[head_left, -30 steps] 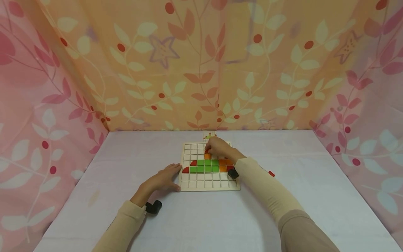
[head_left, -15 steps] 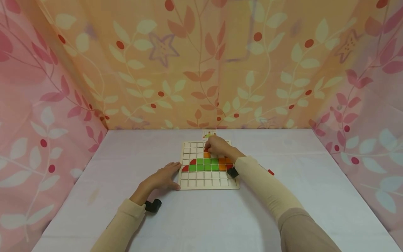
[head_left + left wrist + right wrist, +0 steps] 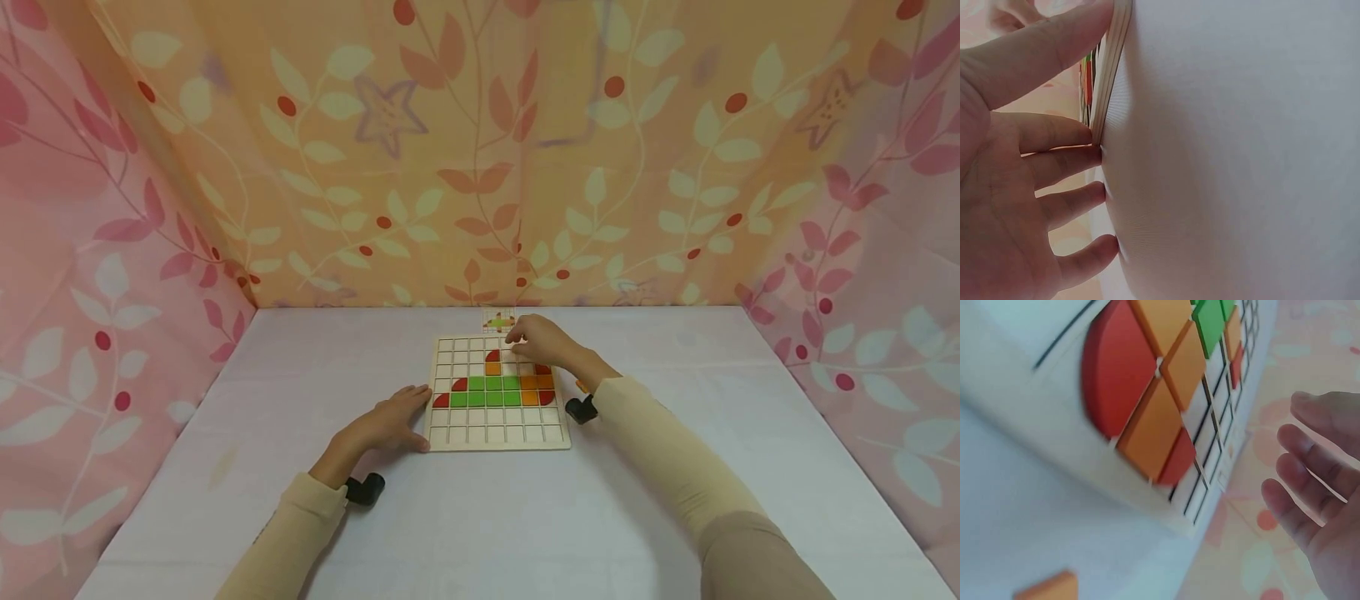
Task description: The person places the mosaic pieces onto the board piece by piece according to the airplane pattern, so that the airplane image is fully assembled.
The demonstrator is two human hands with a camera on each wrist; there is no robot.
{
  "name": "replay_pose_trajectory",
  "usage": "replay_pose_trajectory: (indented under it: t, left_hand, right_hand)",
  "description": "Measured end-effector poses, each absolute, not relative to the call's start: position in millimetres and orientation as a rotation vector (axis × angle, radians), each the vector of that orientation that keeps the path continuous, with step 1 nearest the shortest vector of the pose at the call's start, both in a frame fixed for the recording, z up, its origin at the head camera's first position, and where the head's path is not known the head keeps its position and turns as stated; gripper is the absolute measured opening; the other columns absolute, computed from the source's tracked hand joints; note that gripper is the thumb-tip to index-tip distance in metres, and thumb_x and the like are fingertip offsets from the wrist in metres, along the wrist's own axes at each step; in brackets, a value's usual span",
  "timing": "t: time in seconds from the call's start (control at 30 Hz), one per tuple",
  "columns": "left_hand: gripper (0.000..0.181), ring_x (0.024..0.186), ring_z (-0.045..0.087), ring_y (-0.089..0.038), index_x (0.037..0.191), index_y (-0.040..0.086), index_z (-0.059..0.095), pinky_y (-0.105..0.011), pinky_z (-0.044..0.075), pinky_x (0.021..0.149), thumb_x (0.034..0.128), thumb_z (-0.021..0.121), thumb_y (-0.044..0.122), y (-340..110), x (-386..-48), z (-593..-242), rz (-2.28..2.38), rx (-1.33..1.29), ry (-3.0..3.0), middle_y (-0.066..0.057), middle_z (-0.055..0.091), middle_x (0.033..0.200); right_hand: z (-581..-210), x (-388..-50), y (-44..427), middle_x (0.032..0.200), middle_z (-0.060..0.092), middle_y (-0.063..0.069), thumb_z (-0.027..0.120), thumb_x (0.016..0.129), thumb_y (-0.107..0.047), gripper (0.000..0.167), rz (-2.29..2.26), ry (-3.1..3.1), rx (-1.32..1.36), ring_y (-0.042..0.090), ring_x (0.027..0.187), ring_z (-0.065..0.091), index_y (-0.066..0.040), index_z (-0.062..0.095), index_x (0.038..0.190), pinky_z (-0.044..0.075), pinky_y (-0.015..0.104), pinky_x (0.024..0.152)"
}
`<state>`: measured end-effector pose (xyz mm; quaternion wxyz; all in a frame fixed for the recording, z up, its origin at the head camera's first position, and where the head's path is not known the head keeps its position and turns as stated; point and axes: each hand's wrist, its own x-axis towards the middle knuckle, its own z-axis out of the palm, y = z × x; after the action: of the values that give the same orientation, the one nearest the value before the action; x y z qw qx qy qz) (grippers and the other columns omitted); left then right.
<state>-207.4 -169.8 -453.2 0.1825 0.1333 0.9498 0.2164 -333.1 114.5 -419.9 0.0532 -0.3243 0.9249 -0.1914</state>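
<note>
A wooden grid board (image 3: 495, 436) lies on the table, bearing rows of green squares (image 3: 493, 392), orange squares (image 3: 528, 390) and red rounded pieces (image 3: 441, 401). Near its top, one red rounded piece (image 3: 492, 356) sits just above an orange square (image 3: 492, 368). My left hand (image 3: 390, 421) touches the board's left edge; in the left wrist view its thumb and fingers (image 3: 1066, 169) are extended against the board and table. Over the upper right of the board hovers my right hand (image 3: 547, 340), fingers loosely bent and holding nothing, as the right wrist view confirms.
Behind the board lies a small pattern card (image 3: 498, 320). A loose orange piece (image 3: 1047, 589) lies on the table right of the board, partly hidden by the right wrist in the head view. Patterned cloth walls (image 3: 480, 167) enclose the white table (image 3: 480, 525).
My right hand has let go of the red rounded piece near the board's top and moved up and to the right. That piece stays on the board. My left hand has not moved.
</note>
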Motion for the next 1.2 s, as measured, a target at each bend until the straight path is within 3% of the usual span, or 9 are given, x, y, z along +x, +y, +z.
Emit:
replay_pose_trajectory:
  t: [0.33, 0.83, 1.2]
  left_hand:
    - [0.091, 0.150, 0.018, -0.038, 0.151, 0.002, 0.033, -0.063, 0.022, 0.115, 0.0768, 0.082, 0.024, -171, -208, -454, 0.604, 0.385, 2.682, -0.014, 0.028, 0.160]
    - [0.091, 0.150, 0.019, -0.038, 0.151, 0.003, 0.033, -0.065, 0.022, 0.115, 0.0767, 0.082, 0.024, -171, -209, -456, 0.616, 0.371, 2.666, -0.014, 0.029, 0.160]
    - [0.091, 0.150, 0.019, -0.037, 0.151, 0.003, 0.034, -0.066, 0.020, 0.114, 0.0761, 0.083, 0.023, -170, -209, -456, 0.602, 0.370, 2.680, -0.014, 0.029, 0.160]
  right_hand:
    - [-410, -310, 155, 0.104, 0.068, 0.012, 0.068, 0.090, -0.012, 0.023, -0.615, 2.831, -0.868, 0.028, 0.099, 0.059, -0.002, 0.073, 0.110, 0.049, 0.043, 0.089]
    - [-437, -298, 203, 0.103, 0.069, 0.011, 0.065, 0.085, -0.007, 0.022, -0.580, 2.784, -0.694, 0.025, 0.095, 0.058, -0.003, 0.075, 0.105, 0.051, 0.043, 0.090]
    - [-447, -288, 218, 0.094, 0.068, 0.009, 0.073, 0.083, -0.010, 0.016, -0.419, 2.856, -0.826, 0.020, 0.085, 0.057, -0.003, 0.077, 0.096, 0.052, 0.038, 0.082]
